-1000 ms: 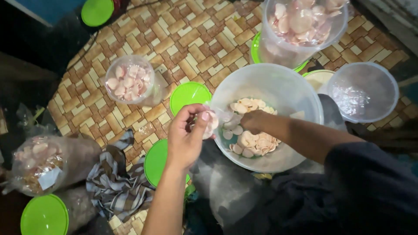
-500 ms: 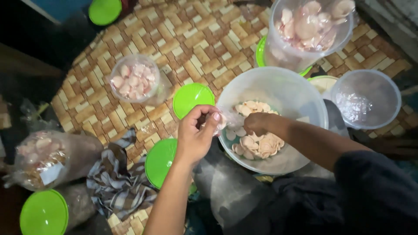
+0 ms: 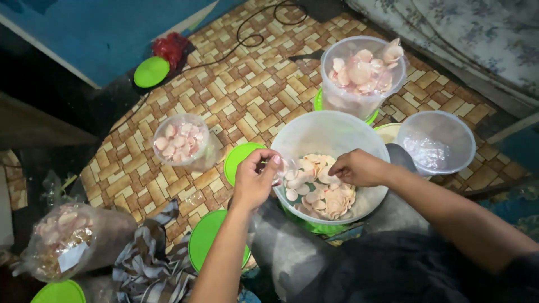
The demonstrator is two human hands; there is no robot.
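The left hand [image 3: 254, 180] pinches a small clear bag [image 3: 284, 168] open at the rim of the big tub [image 3: 292, 134], so the right hand [image 3: 359, 167], closed on crackers [image 3: 323, 193], can load it.

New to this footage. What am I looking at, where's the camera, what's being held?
No machine here: a person works with two bare hands. The single camera sits on their head, looking down. The left hand pinches a small clear bag at the rim of a big clear tub. The right hand reaches into the tub among pale pink crackers. On the woven mat around it: a full tub of crackers, an empty tub, a filled bag and green lids.
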